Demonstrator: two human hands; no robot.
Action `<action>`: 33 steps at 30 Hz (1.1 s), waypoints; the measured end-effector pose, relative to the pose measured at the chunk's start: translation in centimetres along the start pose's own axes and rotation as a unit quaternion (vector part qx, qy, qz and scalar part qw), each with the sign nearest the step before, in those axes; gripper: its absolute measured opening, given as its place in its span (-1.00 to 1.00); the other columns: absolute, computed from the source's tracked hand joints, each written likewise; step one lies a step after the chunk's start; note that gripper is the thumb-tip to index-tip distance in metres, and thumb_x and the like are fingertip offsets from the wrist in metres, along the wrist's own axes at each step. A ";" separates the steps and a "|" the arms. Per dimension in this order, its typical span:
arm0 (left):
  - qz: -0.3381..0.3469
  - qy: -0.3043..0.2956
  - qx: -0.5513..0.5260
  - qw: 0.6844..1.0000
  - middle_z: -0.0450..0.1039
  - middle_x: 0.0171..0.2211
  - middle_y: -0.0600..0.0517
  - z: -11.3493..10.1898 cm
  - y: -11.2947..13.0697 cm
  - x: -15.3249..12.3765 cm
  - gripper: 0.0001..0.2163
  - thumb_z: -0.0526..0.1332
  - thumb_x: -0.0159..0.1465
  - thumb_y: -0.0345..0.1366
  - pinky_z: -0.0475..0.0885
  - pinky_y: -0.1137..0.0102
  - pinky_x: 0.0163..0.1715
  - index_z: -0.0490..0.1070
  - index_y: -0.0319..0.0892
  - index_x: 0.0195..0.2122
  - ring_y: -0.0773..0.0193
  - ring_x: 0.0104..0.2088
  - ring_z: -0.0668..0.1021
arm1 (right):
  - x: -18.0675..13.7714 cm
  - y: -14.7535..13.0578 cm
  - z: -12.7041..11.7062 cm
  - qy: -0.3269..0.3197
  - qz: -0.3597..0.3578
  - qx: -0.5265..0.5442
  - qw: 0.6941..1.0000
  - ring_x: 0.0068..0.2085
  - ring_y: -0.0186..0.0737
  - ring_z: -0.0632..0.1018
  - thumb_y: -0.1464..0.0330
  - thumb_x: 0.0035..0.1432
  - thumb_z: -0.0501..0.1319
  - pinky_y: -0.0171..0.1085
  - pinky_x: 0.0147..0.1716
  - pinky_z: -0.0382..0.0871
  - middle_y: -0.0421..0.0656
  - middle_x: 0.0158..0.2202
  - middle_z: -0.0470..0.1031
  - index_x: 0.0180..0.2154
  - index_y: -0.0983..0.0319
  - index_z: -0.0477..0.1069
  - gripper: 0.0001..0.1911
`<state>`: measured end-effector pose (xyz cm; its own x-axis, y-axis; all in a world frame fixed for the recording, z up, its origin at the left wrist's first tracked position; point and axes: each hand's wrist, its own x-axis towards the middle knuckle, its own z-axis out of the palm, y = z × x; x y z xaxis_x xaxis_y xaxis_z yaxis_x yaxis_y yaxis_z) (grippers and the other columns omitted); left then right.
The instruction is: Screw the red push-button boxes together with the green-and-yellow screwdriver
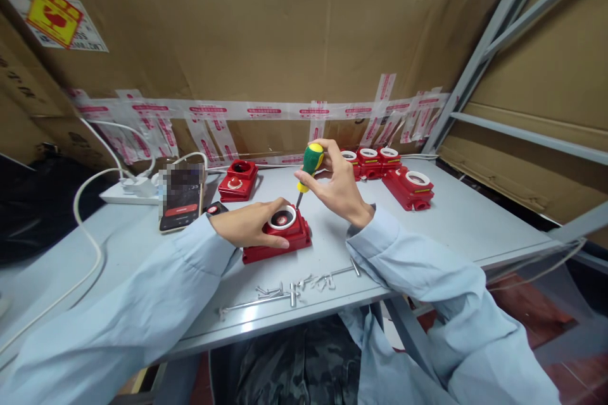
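Observation:
My right hand point(342, 188) grips a screwdriver point(312, 159) by its green and yellow handle. The shaft points down, and its tip is at the upper edge of a red housing point(299, 239), by the white ring point(284, 218) on top. Whether the tip sits on a screw is too small to tell. My left hand point(249, 223) is closed over the left side of that housing and holds it on the table, with the thumb along the front. Part of the housing is hidden under the palm.
Behind my left hand are a red housing without a ring point(237, 181) and a phone point(180, 199) near a power strip point(128, 192). Several ringed red housings point(411, 190) stand at the back right. Loose screws point(269, 292) and a T-shaped metal rod point(293, 295) lie along the front edge.

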<state>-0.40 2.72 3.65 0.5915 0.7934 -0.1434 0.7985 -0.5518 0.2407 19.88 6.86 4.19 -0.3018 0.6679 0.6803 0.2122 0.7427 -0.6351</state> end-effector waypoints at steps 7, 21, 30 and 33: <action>-0.004 -0.006 0.001 1.000 0.47 -0.16 -0.13 0.0 0.1 0.0 -0.42 0.18 0.20 0.07 0.38 0.36 -0.27 0.12 -0.20 0.10 0.08 -0.22 0.54 | -0.1 -0.7 0.0 0.005 -0.017 -0.045 0.999 -0.37 -0.26 0.53 0.25 0.06 0.30 -0.23 -0.36 0.50 -0.23 -0.32 0.38 -0.02 0.17 0.19 -0.52; -0.016 -0.017 -0.038 0.999 0.43 -0.04 -0.20 0.1 0.2 0.0 -0.36 0.20 0.16 0.08 0.37 0.32 -0.16 0.09 -0.21 0.13 0.03 -0.12 0.52 | 0.0 -0.8 -0.1 0.009 -0.010 -0.073 0.997 -0.38 -0.27 0.52 0.24 0.09 0.26 -0.25 -0.37 0.48 -0.23 -0.29 0.39 0.01 0.15 0.19 -0.54; -0.021 -0.022 -0.041 0.999 0.44 -0.09 -0.19 -0.1 0.3 0.1 -0.35 0.19 0.15 0.09 0.37 0.29 -0.19 0.11 -0.24 0.12 0.01 -0.16 0.52 | 0.2 -0.8 0.0 0.005 -0.015 -0.108 0.994 -0.39 -0.27 0.51 0.24 0.11 0.24 -0.27 -0.36 0.41 -0.23 -0.30 0.40 0.02 0.17 0.18 -0.54; -0.020 -0.020 -0.042 0.999 0.44 -0.09 -0.19 -0.1 0.4 0.1 -0.37 0.20 0.14 0.09 0.37 0.30 -0.19 0.12 -0.23 0.10 0.00 -0.15 0.52 | 0.3 -1.1 0.0 -0.002 -0.012 -0.139 0.990 -0.41 -0.27 0.50 0.23 0.14 0.22 -0.29 -0.39 0.37 -0.24 -0.35 0.40 0.05 0.18 0.17 -0.53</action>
<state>-0.04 2.66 3.83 0.5639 0.8031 -0.1925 0.8109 -0.4943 0.3131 19.56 6.24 5.04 -0.3132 0.6501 0.6923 0.4524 0.7431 -0.4931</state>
